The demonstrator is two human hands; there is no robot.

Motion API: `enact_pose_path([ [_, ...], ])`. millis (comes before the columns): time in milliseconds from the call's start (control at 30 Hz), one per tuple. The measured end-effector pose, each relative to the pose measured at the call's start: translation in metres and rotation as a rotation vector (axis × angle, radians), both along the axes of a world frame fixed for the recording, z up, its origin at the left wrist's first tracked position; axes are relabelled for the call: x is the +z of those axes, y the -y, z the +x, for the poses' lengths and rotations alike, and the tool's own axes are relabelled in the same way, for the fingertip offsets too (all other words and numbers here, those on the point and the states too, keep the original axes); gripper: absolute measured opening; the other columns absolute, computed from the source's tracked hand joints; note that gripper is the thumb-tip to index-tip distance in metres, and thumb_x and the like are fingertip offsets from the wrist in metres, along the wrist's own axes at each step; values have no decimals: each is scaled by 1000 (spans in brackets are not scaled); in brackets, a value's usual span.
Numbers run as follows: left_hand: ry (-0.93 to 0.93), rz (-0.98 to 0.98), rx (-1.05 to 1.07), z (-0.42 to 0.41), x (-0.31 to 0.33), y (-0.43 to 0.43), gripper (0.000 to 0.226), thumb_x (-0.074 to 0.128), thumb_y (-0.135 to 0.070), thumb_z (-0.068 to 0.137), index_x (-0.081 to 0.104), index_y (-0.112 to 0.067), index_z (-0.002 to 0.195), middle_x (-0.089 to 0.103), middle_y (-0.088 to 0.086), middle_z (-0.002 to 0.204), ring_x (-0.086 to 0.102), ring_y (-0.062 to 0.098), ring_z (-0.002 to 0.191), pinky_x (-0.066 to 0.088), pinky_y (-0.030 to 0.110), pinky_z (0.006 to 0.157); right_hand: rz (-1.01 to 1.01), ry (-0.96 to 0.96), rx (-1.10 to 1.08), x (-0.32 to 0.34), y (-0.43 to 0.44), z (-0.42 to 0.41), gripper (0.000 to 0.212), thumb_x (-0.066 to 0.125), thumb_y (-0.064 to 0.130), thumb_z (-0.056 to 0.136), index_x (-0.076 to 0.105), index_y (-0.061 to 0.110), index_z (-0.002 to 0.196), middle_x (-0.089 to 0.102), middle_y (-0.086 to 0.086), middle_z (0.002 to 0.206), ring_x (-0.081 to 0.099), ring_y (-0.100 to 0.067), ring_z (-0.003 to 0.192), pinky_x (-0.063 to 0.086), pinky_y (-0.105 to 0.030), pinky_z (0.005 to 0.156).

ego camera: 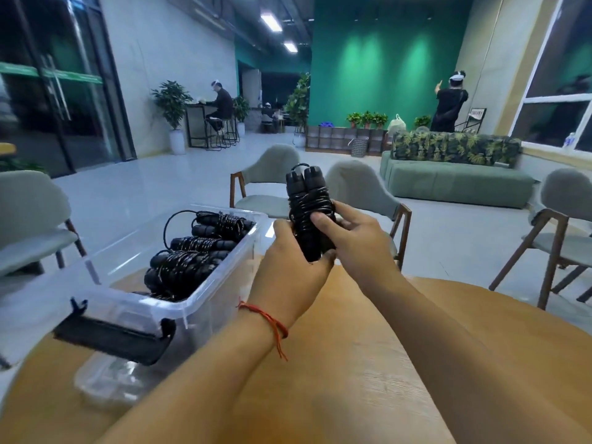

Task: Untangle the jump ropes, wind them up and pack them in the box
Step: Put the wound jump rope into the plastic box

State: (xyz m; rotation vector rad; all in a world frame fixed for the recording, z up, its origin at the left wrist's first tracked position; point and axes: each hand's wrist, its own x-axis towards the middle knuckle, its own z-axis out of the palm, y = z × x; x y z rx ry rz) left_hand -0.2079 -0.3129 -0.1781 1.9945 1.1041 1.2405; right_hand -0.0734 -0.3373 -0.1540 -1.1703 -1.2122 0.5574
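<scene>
A black jump rope (307, 200), its cord wound round its two handles, stands upright above the far edge of the wooden table (368, 363). My left hand (288, 267) grips the bundle's lower end from the left. My right hand (355, 238) holds it from the right, thumb across the wound cord. To the left stands a clear plastic box (134, 302) with several wound black jump ropes (189, 261) lying inside it.
The box has a black latch (112, 338) on its near end, and a clear lid (109, 379) lies under it. Grey chairs (272, 181) stand around the table. A green sofa (455, 177) sits farther back, and people are at the room's far end.
</scene>
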Motion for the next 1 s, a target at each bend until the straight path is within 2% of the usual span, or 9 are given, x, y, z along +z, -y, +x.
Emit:
enact_pose_path([
  [100, -50, 78, 75, -53, 20, 10, 41, 74, -34, 94, 44, -24, 120, 65, -9, 98, 65, 12, 83, 43, 13, 59, -18, 47, 137, 26, -6, -37, 22, 73, 23, 101, 77, 24, 122, 82, -8, 104, 79, -32, 99, 63, -57, 90],
  [233, -77, 162, 265, -140, 46, 10, 20, 68, -26, 95, 55, -20, 109, 64, -3, 93, 60, 12, 79, 43, 24, 62, -91, 226, 250, 62, -26, -104, 26, 72, 32, 101, 76, 22, 125, 82, -2, 103, 79, -18, 95, 63, -35, 85],
  [367, -128, 300, 472, -218, 52, -12, 20, 57, -4, 92, 59, -15, 108, 59, 6, 104, 55, 27, 99, 47, 41, 84, -179, 721, 206, 72, -53, -161, 41, 71, 52, 98, 71, 23, 128, 78, -2, 113, 73, -22, 100, 59, -39, 89],
  [467, -236, 297, 377, -255, 48, -25, 45, 47, 5, 92, 61, -21, 126, 59, 1, 131, 49, 22, 126, 39, 30, 104, -334, 992, 218, 63, -61, -188, 63, 73, 59, 93, 54, 25, 143, 67, -2, 127, 65, -23, 100, 48, -35, 78],
  [600, -377, 152, 88, -265, 39, -35, 53, 42, -1, 103, 54, -31, 146, 47, -9, 156, 37, 7, 147, 19, 12, 116, -468, 1102, 314, 47, -71, -201, 51, 73, 54, 95, 61, 18, 129, 64, 4, 99, 61, -14, 83, 43, -31, 64],
  [700, -489, 54, 32, -267, 32, -41, 41, 43, -14, 108, 61, -35, 138, 58, -5, 146, 52, 11, 130, 38, 22, 104, -511, 1019, 374, 36, -77, -200, 39, 70, 56, 97, 69, 20, 113, 65, 6, 95, 63, -15, 86, 45, -28, 69],
  [767, -572, -3, 4, -268, 29, -42, 34, 45, -21, 109, 66, -36, 130, 66, -5, 133, 58, 11, 115, 45, 24, 93, -498, 1052, 358, 29, -76, -199, 34, 67, 58, 98, 71, 24, 98, 62, 8, 83, 58, -9, 76, 40, -26, 65],
  [900, -706, -34, -27, -269, 26, -44, 31, 43, -31, 109, 67, -42, 127, 70, -9, 121, 61, 10, 107, 51, 36, 99, -408, 1122, 318, 17, -77, -198, 50, 61, 58, 102, 63, 22, 68, 55, 3, 66, 48, -14, 60, 35, -33, 60],
  [1000, -797, -27, -13, -265, 29, -45, 34, 39, -37, 109, 67, -41, 128, 69, -8, 120, 61, 12, 104, 53, 38, 97, -280, 1149, 248, 9, -72, -196, 40, 62, 57, 101, 75, 23, 84, 68, 2, 79, 58, -15, 69, 46, -36, 66],
])
